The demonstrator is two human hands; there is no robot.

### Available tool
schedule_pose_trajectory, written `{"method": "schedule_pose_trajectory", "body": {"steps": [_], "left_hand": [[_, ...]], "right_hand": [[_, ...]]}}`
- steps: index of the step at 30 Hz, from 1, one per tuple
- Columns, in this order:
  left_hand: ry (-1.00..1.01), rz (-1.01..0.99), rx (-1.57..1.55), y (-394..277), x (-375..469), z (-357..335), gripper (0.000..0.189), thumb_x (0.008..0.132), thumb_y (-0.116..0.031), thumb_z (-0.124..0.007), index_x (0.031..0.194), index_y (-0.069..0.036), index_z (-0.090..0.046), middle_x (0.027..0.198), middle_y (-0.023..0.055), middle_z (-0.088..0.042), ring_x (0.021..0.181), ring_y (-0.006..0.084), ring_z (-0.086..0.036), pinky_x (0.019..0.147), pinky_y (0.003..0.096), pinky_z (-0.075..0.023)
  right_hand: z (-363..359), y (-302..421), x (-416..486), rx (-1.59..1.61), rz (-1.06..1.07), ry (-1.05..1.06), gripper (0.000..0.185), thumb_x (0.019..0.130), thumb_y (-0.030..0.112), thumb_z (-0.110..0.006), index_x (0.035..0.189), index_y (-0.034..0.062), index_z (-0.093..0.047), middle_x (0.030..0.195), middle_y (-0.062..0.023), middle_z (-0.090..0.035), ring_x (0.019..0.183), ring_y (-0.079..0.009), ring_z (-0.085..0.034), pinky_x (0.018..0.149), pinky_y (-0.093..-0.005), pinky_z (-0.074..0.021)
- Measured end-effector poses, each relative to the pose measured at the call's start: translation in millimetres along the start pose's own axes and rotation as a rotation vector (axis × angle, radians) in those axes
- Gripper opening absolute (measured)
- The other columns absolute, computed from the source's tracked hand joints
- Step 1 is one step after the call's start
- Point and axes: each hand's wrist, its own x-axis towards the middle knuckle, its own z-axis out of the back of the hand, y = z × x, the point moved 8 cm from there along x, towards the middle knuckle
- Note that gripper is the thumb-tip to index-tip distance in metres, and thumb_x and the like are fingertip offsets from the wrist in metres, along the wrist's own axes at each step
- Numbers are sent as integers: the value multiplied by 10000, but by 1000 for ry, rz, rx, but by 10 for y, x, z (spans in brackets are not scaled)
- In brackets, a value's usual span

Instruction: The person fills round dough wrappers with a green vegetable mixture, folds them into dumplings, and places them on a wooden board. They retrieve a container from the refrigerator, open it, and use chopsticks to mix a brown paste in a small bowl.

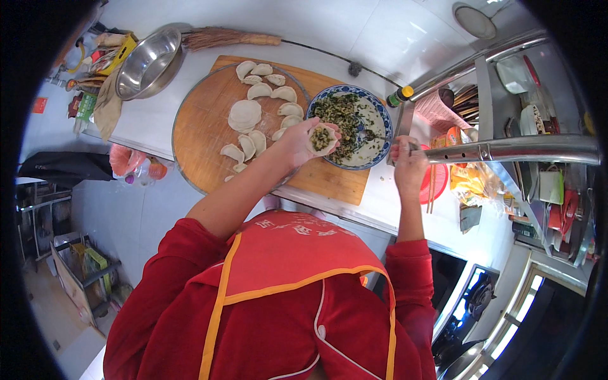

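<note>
My left hand [302,141] holds a round dumpling wrapper [315,148] with a mound of chopped green filling [323,138] on it. The wrapper lies flat across the fingers and is unfolded. To the right, my right hand [409,164] grips the handle of a metal spoon [380,138], whose head rests in the blue-and-white bowl [387,111]. Chopped green filling [338,107] covers the bowl's left side; its right side shows a smeared white inner wall. On the round wooden board [199,121] lie several folded dumplings [284,93] around a stack of wrappers [245,115].
Beneath the round board is a rectangular wooden board [349,187]. A steel basin [149,64] and a straw brush [213,39] stand at the back left. A metal rack rail [532,149] juts in beside my right hand, near a red plastic basket [439,183] and a yellow-capped bottle [400,96].
</note>
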Motion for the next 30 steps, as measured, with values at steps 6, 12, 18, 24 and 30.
{"method": "schedule_pose_trajectory", "body": {"steps": [6, 12, 18, 24, 30], "left_hand": [[-99, -65, 76, -94, -123, 66, 503, 1044, -316, -231, 1179, 63, -533, 1033, 206, -629, 967, 322, -621, 894, 405, -527], [-67, -94, 33, -141, -87, 98, 481, 1021, -293, -264, 1196, 81, -511, 1024, 210, -619, 953, 317, -619, 862, 389, -526], [-62, -81, -50, -123, -30, 122, 540, 1046, -345, -193, 1140, 57, -541, 992, 215, -627, 925, 317, -618, 864, 401, -523], [-102, -109, 51, -146, 10, 79, 459, 1030, -290, -236, 1158, 57, -509, 1015, 199, -618, 949, 286, -614, 859, 386, -522], [-101, -90, -85, -106, 197, 149, 504, 1044, -326, -199, 1180, 52, -504, 1016, 190, -632, 961, 300, -618, 896, 411, -505]], "right_hand": [[-175, -415, 97, -93, 85, -131, 198, 950, 112, -539, 947, -56, -642, 712, -102, -644, 605, -132, -608, 570, -257, -501], [-296, -756, 252, 41, -102, -117, 224, 972, 156, -518, 958, -33, -637, 749, -86, -654, 626, -112, -611, 584, -241, -514], [-387, -966, 271, 287, -273, -115, 218, 985, 142, -499, 990, -49, -604, 759, -106, -653, 607, -135, -612, 562, -243, -512], [-263, -1056, 177, 382, -364, -178, 217, 983, 134, -490, 1020, -53, -594, 787, -132, -655, 612, -158, -619, 559, -261, -525], [-200, -962, 68, 514, -412, -193, 222, 977, 148, -502, 1028, -49, -591, 796, -138, -650, 628, -161, -614, 580, -264, -524]]}}
